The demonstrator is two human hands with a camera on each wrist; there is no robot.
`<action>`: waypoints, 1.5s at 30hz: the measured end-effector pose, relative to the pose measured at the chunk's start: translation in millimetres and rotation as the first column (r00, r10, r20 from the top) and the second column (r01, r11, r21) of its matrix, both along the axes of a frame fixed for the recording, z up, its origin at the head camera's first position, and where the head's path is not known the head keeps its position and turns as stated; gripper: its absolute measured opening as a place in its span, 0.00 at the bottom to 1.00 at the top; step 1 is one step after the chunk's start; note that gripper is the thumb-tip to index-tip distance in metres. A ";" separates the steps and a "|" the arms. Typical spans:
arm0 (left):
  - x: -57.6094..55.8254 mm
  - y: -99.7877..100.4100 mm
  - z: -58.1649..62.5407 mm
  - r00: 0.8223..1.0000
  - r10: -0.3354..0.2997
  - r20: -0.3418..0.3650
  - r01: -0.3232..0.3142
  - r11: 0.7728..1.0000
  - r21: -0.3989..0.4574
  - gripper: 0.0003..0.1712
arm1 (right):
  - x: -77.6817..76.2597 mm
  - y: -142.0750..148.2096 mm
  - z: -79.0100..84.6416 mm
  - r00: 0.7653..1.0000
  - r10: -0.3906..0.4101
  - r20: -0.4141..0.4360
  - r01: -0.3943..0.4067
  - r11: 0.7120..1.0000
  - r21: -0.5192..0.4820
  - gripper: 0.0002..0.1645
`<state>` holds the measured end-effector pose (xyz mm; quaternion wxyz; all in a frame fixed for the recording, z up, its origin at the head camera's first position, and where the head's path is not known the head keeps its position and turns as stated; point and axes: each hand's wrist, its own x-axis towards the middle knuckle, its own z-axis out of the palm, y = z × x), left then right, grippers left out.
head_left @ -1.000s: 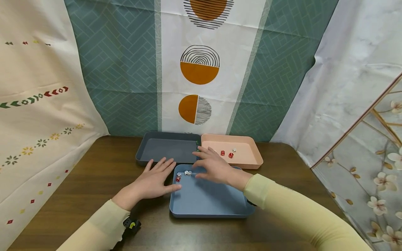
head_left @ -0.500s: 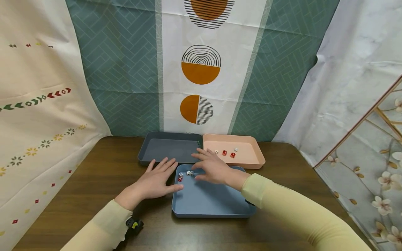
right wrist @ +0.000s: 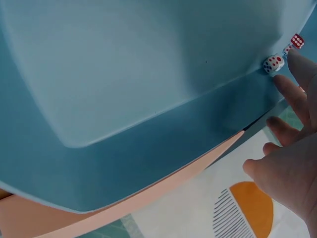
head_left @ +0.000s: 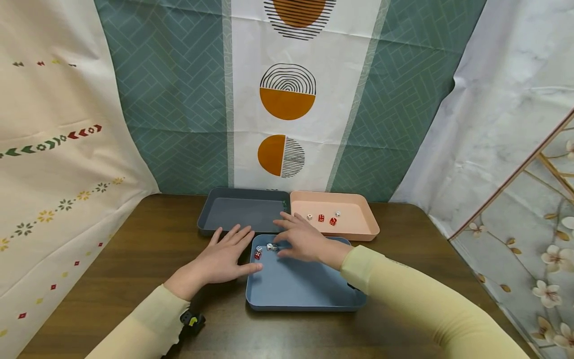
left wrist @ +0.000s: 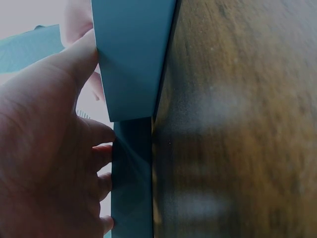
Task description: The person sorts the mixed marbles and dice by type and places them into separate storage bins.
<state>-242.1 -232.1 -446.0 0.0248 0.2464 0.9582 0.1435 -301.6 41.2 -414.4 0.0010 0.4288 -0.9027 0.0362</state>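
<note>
My left hand lies spread with straight fingers, its thumb over the left rim of a blue tray. Its fingertips are by the near edge of a dark grey tray; in the left wrist view they are beside that tray's wall. Over the far side of the blue tray is my right hand, fingers loosely bent and nothing visibly held. Its fingertips are close to white dice in the far left corner. A red die sits beside them.
A pink tray at the back right holds red dice and white dice. Small dark green dice are at the dark tray's right end. Patterned cloth hangs behind the wooden table.
The right hand has shifted slightly left over the blue tray, uncovering a white die in the pink tray. The left hand stays in place. The head view has turned a little.
</note>
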 end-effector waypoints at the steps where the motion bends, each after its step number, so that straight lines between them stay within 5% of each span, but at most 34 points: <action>1: -0.1 0.0 -0.2 1.000 0.000 0.000 0.000 1.000 0.000 0.62 | -0.3 -0.4 -0.6 1.000 0.003 0.000 -0.003 1.000 0.005 0.23; 17: -0.8 -0.4 -0.4 1.000 0.000 -0.002 0.000 1.000 -0.004 0.61 | 0.4 -3.1 -4.0 1.000 -0.002 0.023 0.002 0.999 -0.038 0.13; 45: -0.4 0.5 1.0 1.000 0.011 0.009 -0.011 1.000 -0.015 0.62 | -5.6 -2.1 -17.0 1.000 -0.019 0.004 0.019 0.998 -0.066 0.10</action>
